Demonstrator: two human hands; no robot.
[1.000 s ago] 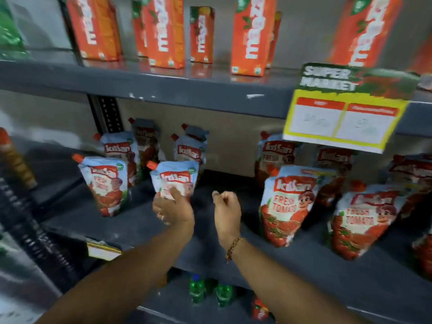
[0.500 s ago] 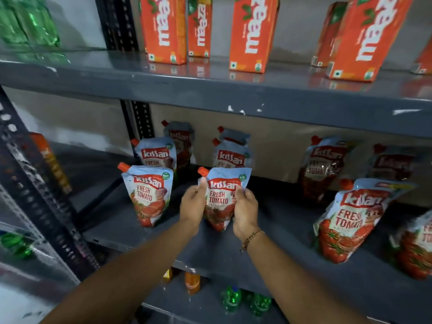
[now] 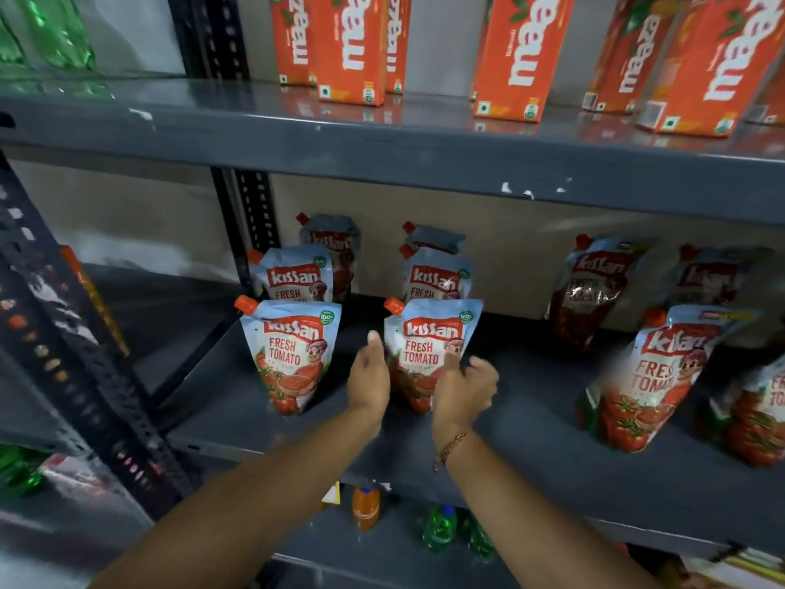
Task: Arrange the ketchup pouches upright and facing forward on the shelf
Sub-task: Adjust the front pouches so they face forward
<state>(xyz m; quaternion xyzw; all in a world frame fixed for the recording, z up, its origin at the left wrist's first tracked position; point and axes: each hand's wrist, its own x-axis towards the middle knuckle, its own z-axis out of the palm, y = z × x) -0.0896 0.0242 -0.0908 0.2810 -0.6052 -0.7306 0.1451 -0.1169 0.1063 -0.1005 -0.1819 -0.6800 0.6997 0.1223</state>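
Your left hand (image 3: 368, 378) and right hand (image 3: 463, 386) flank the front-centre Kissan ketchup pouch (image 3: 431, 346), which stands upright and label-forward on the grey shelf (image 3: 531, 461). Your left palm rests against its left edge, thumb up; your right fingers are spread loosely at its lower right edge. Whether either hand actually grips it, I cannot tell. Another pouch (image 3: 293, 350) stands upright to the left, with more behind. To the right, a larger pouch (image 3: 654, 376) leans, blurred. Maaza cartons (image 3: 350, 44) line the shelf above.
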